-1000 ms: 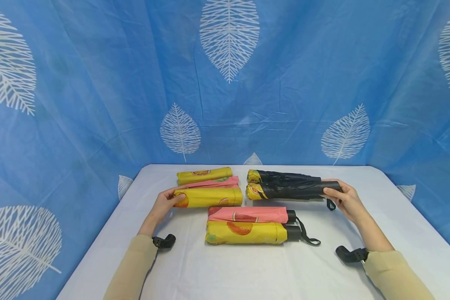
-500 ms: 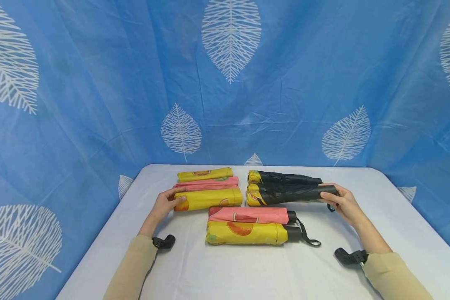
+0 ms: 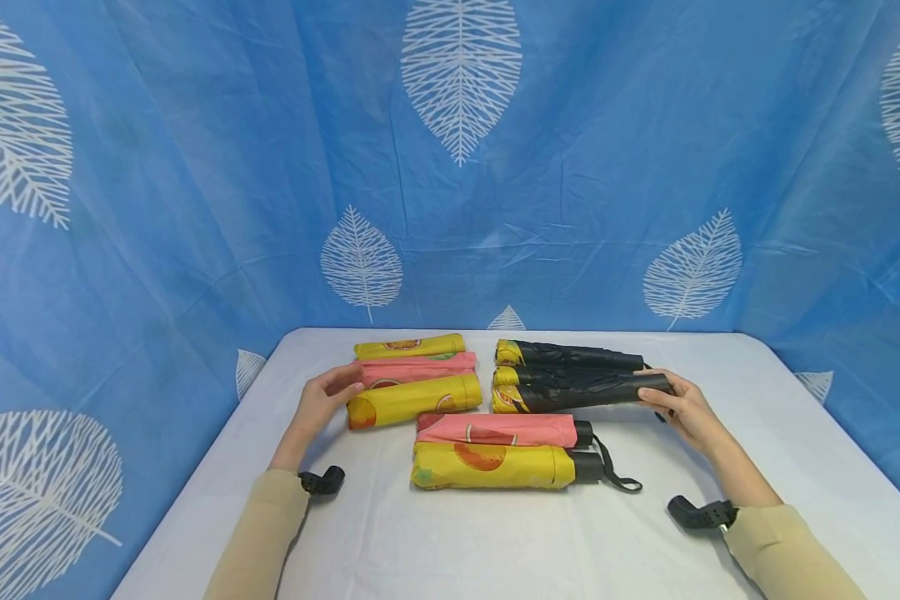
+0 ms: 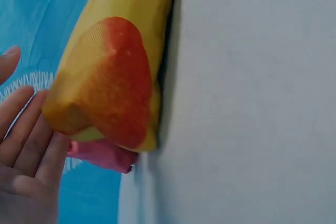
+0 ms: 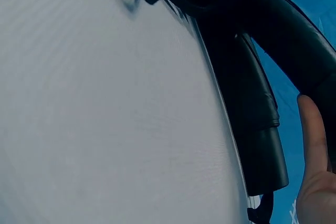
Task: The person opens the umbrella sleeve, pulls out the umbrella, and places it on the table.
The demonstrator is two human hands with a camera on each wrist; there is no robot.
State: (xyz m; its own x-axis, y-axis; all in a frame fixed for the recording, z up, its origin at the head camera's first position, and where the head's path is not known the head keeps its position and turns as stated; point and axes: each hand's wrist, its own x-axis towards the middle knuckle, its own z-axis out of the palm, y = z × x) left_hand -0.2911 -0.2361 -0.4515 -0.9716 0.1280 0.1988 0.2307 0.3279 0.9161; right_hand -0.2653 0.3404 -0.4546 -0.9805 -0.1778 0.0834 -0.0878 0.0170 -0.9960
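In the head view my right hand [image 3: 686, 410] grips the black handle end of a folded umbrella [image 3: 585, 393] with a yellow fruit-print tip. Its thumb lies along the black umbrella [image 5: 294, 35] in the right wrist view. My left hand [image 3: 318, 408] is beside the left end of a yellow fruit-print umbrella cover [image 3: 412, 402], fingers loosely extended. The left wrist view shows straight fingers [image 4: 29, 140] at the edge of the yellow cover [image 4: 113, 77]; whether they touch it I cannot tell. A pink cover [image 3: 420, 367] lies behind the yellow one.
Behind lie another yellow cover [image 3: 408, 346] and a black umbrella [image 3: 570, 356]; one more is partly hidden behind the held umbrella. In front lie a pink umbrella [image 3: 498, 430] and a yellow umbrella [image 3: 491, 466] with black handles. A blue curtain [image 3: 570, 208] hangs beyond the white table [image 3: 495, 550].
My left hand has let go of the yellow cover and drawn back slightly left; that cover's left end now sits lower. My right hand has moved the black umbrella nearer and a little left.
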